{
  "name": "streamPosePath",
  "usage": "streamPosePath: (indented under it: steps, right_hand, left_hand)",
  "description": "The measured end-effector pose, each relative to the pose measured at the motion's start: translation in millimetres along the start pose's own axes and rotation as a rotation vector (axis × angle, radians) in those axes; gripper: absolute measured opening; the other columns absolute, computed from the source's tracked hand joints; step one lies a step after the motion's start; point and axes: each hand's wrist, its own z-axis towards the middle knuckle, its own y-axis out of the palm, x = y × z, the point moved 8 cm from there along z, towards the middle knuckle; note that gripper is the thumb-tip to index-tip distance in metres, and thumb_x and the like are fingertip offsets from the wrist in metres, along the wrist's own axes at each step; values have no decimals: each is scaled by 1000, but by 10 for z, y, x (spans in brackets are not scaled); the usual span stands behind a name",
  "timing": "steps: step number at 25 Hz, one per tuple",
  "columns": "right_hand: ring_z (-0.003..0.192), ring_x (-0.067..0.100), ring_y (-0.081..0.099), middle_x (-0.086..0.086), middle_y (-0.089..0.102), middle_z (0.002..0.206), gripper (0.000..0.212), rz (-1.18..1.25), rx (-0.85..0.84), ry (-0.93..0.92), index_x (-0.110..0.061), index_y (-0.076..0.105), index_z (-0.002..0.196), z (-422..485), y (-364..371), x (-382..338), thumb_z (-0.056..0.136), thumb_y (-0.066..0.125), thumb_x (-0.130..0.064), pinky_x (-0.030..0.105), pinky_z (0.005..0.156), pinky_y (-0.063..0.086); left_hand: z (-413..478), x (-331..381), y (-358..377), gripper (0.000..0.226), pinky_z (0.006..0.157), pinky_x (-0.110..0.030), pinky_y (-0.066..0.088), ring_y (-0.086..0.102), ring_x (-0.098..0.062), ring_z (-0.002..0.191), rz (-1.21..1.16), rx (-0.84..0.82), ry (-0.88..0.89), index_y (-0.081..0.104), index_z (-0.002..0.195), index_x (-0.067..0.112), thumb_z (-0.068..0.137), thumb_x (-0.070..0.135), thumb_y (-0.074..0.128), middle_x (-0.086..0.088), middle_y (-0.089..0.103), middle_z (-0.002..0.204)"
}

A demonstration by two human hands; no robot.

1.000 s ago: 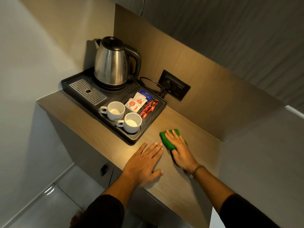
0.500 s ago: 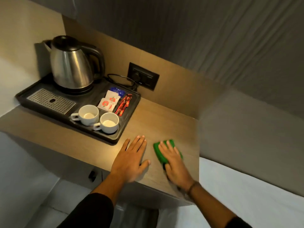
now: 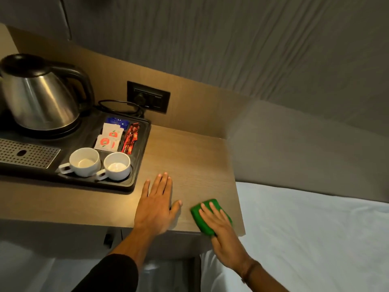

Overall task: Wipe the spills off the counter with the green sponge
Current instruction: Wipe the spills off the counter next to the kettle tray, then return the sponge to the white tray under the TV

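our right hand (image 3: 221, 232) presses flat on the green sponge (image 3: 207, 217), fingers spread over it rather than curled around, right at the counter's (image 3: 189, 157) front edge near its right corner; the palm hangs past the edge. our left hand (image 3: 155, 207) lies open and flat on the wood just beside it, gripping nothing. bare counter stretches from both hands back to the wall panel. left of that sits the black tray (image 3: 139, 165), cut off at the frame's left side, as is the kettle (image 3: 40, 95). we count two white cups (image 3: 85, 162), two white sachets (image 3: 109, 137), one blue packet mostly hidden, red sticks too blurred to count. no spill is discernible.
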Motion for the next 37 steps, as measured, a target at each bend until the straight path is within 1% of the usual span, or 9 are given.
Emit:
streamPosePath:
  steps: [5,9,14,17,19,25,28,32,37]
  right_hand:
    - [156,27,12,5,27,165,69,58,253,280,-17,35,153,445,-512,401,91,46,12,53,127,11]
    - [155,28,13,4,29,165,68,100,325,426,-23,34,154,770,-505,377,93,46,6,49,128,12]
    - [156,24,2,-5,21,166,83,-91,211,132,-25,27,156,366,-216,-95,85,49,12,50,128,8]
    - [156,16,-6,-12,12,167,95,-127,178,-22,-33,16,157,-13,23,-500,83,53,13,50,128,6]
    - [156,16,-7,-12,9,166,101,-187,119,-217,-34,13,158,-440,344,-1031,80,55,14,48,127,4]
    - [156,19,-8,-8,11,168,89,-208,-36,-477,-26,17,159,-1504,1226,-2221,83,51,6,49,127,-3]
    - [156,19,-8,-7,13,169,82,-168,-146,-613,-25,15,159,-2261,1781,-2976,90,49,3,49,128,-2]
    - [156,20,-9,-6,11,169,79,-125,-288,-803,-23,12,159,-3285,2445,-3923,93,45,4,45,128,-5]
    - [154,19,-17,-6,5,170,79,-103,-412,-1020,-24,5,160,-4583,3232,-4995,96,45,0,45,127,-6]
  left_hand:
    - [25,-15,3,87,130,-55,1,-8,-25,160,6,-54,-7,1,165,12,102,69,18,-9,-2,176]
    - [-74,53,-158,85,130,-53,0,-7,-26,160,0,-62,-40,2,165,12,106,66,27,-9,-1,176]
    - [-967,-16,-449,83,130,-56,6,0,-27,161,44,11,-98,7,165,9,106,64,29,-11,7,176]
    - [-1820,-81,-442,88,129,-57,10,5,-28,161,53,53,-230,12,165,8,99,66,13,-13,11,175]
    - [-2696,-79,-425,89,129,-58,15,11,-29,160,54,85,-364,19,163,7,98,66,12,-13,16,173]
    - [-4757,-18,-183,85,123,-51,0,20,-32,158,86,132,-633,27,162,6,101,66,24,-14,25,171]
    - [-6104,-43,-112,86,121,-47,-14,9,-31,160,98,186,-848,17,164,9,102,68,20,-11,11,173]
    - [-7696,55,-75,82,120,-46,-11,23,-33,157,104,160,-1101,30,161,7,103,65,33,-13,25,170]
    - [-9452,181,-59,85,119,-44,-19,3,-29,160,87,206,-1351,12,165,12,104,69,29,-8,6,174]
